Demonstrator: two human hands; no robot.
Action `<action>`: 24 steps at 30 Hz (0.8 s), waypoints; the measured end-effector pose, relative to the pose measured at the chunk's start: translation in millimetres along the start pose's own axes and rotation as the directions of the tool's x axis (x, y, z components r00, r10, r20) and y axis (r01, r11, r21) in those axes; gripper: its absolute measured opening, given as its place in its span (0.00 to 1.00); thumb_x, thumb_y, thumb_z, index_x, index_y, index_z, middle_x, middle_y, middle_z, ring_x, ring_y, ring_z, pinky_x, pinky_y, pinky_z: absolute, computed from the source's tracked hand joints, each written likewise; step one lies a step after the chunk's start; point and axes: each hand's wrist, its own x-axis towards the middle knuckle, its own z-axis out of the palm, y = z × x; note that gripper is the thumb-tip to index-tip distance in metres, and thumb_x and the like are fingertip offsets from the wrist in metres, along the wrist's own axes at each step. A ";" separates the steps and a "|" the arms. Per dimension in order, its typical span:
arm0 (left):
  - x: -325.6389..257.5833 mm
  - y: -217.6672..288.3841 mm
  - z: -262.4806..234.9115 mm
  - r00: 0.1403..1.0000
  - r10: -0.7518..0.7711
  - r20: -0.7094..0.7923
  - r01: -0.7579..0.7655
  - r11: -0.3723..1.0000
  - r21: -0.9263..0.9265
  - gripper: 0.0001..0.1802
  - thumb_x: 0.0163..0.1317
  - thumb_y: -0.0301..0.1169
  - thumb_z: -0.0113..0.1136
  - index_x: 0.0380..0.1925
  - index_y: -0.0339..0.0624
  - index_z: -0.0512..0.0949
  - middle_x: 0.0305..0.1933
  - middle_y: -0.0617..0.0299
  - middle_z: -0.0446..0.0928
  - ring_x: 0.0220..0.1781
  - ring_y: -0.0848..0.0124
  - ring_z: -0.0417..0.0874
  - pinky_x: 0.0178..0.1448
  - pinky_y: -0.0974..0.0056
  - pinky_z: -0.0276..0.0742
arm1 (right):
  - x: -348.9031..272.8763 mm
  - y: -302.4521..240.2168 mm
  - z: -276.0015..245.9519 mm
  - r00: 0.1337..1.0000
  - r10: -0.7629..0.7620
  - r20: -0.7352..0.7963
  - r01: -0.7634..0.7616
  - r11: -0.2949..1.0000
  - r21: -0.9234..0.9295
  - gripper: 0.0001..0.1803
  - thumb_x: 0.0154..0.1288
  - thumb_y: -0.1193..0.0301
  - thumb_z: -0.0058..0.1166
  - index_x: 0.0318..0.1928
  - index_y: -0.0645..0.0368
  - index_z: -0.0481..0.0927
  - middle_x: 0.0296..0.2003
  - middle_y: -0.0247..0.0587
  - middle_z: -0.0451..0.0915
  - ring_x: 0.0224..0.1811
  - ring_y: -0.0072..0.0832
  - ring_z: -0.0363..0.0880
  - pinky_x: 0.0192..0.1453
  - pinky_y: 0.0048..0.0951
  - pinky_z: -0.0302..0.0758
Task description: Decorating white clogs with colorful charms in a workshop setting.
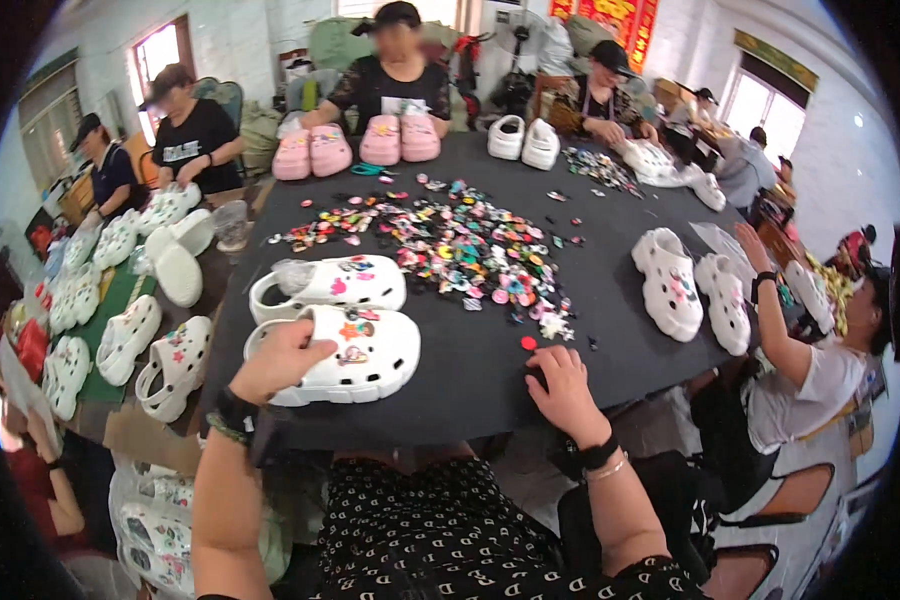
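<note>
My left hand [282,358] grips the near white clog [370,352] at its heel opening, thumb laid over the upper; the other fingers are hidden. Colourful charms [355,338] sit on this clog's top. Just behind it lies a second white clog [355,282], also decorated with charms. My right hand [562,388] rests on the black tabletop [460,395] with its fingers loosely spread and no object visible in them. A round red charm [528,343] lies just beyond those fingertips. Farther off spreads a large heap of small multicoloured charms [470,245].
White clogs [670,290] stand on the right side of the table, pink clogs [400,138] at the far edge. More white clogs [175,365] crowd a side table at left. Blue-green scissors [372,169] lie by the pink pairs. A co-worker's arm [770,300] reaches in from the right.
</note>
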 end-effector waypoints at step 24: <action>13.7 -2.0 11.6 0.969 -0.078 0.236 0.197 0.820 -0.537 0.19 0.68 0.33 0.61 0.54 0.31 0.77 0.49 0.62 0.82 0.47 0.78 0.80 0.52 0.71 0.75 | 109.3 41.6 16.0 0.969 -0.017 0.246 -0.004 0.996 0.087 0.12 0.51 0.74 0.68 0.33 0.63 0.78 0.32 0.49 0.80 0.39 0.47 0.79 0.44 0.44 0.75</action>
